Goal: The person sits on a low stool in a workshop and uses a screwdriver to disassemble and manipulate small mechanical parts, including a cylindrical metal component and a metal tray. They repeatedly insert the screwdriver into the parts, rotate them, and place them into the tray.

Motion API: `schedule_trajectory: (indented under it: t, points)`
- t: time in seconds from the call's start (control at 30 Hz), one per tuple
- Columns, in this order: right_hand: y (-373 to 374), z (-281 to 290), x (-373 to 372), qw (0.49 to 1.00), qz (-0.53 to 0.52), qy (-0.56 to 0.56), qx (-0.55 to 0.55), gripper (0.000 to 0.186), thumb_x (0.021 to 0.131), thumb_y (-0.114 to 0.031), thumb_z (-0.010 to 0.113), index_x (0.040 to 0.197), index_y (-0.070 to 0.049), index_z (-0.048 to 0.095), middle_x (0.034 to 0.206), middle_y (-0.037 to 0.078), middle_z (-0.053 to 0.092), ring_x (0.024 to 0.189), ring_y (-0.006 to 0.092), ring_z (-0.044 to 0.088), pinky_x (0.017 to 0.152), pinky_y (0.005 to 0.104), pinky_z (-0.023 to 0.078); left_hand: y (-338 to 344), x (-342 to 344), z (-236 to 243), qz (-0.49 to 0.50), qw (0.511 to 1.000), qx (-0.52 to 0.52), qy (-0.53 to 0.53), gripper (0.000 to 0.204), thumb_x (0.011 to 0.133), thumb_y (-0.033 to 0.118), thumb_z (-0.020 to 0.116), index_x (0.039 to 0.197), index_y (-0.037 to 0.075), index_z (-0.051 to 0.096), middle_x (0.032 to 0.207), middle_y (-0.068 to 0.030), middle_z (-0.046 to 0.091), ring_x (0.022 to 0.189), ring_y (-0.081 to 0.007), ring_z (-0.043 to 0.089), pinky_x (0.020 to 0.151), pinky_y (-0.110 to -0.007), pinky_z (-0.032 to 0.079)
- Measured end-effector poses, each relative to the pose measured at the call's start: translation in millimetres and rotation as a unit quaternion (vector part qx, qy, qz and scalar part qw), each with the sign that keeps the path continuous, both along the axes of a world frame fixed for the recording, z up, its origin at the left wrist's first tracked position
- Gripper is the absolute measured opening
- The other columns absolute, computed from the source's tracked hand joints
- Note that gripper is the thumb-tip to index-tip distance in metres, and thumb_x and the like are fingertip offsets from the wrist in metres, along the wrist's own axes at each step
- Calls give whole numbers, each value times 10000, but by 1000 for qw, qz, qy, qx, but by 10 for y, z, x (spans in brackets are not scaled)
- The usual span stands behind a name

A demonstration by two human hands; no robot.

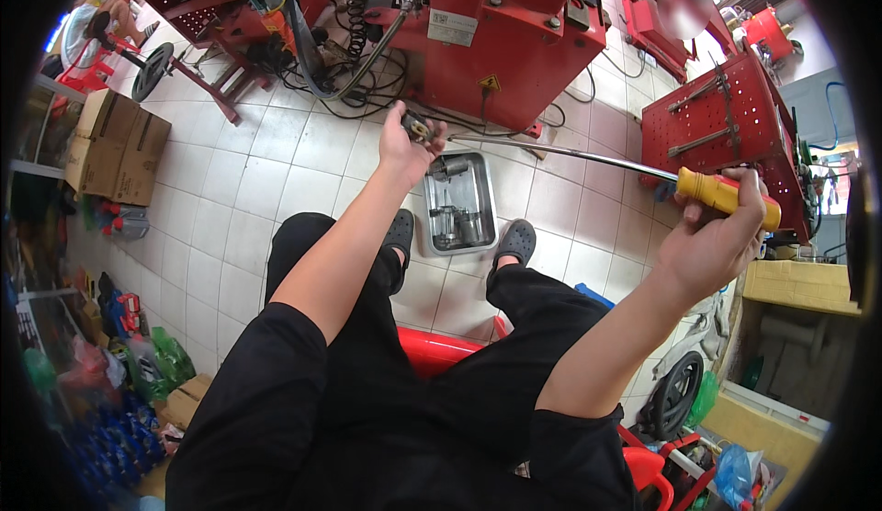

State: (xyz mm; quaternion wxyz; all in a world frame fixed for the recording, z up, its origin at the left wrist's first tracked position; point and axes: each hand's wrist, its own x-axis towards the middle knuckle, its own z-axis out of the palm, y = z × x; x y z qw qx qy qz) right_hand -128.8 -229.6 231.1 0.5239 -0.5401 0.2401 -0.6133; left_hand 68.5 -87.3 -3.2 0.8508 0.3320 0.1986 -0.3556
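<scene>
My left hand (401,151) is closed around a small dark metal part (419,129), held out above the floor beyond my knees. What kind of part it is I cannot make out. In my right hand (706,252) is a long screwdriver (588,155) with a thick yellow handle and a bright shaft. Its shaft points left, the far end close to the metal part; whether they touch I cannot tell. Between my feet lies a rectangular metal tray (493,200) with several dark and silvery metal parts (452,223) in it.
A big red machine (514,42) stands ahead, with black cables (367,97) on the tiled floor (239,180) beside it. To the right is a red perforated tool stand (680,125). Cardboard boxes (115,148) are stacked at the left. Under me shows a red stool (436,350).
</scene>
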Motion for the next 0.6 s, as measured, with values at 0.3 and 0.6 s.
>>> schedule_trajectory:
  t: [0.3, 0.6]
  points:
    - [-222, 37, -97, 998, 15, -29, 48, 200, 834, -214, 592, 782, -37, 515, 658, 55, 484, 426, 123, 407, 435, 252, 401, 31, -144, 286, -138, 986, -83, -32, 167, 863, 257, 530, 952, 116, 529, 970, -128, 609, 901, -313, 617, 743, -465, 510]
    - [-306, -35, -37, 997, 8, -36, 60, 206, 842, -208, 596, 798, -46, 476, 646, 50, 475, 436, 129, 406, 449, 267, 422, 76, -204, 338, -168, 961, -212, -65, 237, 882, 270, 508, 1077, 141, 550, 1001, -104, 617, 919, -283, 610, 737, -425, 506]
